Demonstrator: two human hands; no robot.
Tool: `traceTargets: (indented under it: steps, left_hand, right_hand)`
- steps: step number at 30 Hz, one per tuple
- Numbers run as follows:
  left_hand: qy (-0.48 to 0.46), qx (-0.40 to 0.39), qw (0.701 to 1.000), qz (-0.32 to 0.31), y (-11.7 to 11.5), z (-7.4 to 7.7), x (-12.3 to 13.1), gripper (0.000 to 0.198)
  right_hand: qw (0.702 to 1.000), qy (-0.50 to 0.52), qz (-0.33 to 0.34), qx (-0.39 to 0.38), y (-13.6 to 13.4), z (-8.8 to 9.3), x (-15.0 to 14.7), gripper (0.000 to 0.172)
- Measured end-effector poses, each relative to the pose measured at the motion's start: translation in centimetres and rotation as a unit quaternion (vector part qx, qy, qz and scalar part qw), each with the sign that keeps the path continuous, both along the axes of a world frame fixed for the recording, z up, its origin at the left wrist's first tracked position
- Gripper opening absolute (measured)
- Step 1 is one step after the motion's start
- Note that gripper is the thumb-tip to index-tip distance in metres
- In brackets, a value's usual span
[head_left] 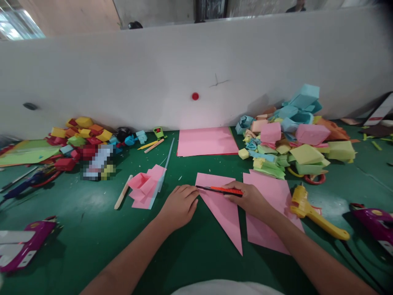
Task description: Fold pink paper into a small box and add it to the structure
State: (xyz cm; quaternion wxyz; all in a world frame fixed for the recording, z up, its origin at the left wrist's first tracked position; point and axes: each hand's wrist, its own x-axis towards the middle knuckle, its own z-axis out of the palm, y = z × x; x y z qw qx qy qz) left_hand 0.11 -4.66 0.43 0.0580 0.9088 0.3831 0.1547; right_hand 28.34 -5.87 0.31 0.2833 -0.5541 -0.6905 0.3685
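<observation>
Setting: green table (92, 229) against a white partition, littered with coloured paper.
Left hand (179, 205): I see it lying flat, fingers loosely curled, pressing the pink triangle (225, 213) at its left corner.
Right hand (250, 198): closed around an orange knife (221, 190) laid along the triangle's top edge.
Handling: I judge the paper light, thin, quick to slide or tear; pin it flat near the cut.
Around: pink sheet (270, 213) under my right wrist, yellow glue gun (310, 211) just beside it, folded paper heap (291, 135) behind.
</observation>
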Motion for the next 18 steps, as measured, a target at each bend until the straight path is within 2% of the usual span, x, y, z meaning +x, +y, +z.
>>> traceTargets:
  steps: [12,18]
  left_hand:
    - [0.058,-0.005,0.998,0.012,-0.6,1.9,0.7,0.026]
    - [0.059,-0.010,0.998,0.025,-0.8,2.1,0.9,0.028]
  right_hand:
    - [1.000,-0.008,-0.005,0.016,-0.2,-0.1,0.1,0.020]
    - [1.000,-0.015,-0.002,0.019,-0.3,-0.3,0.3,0.020]
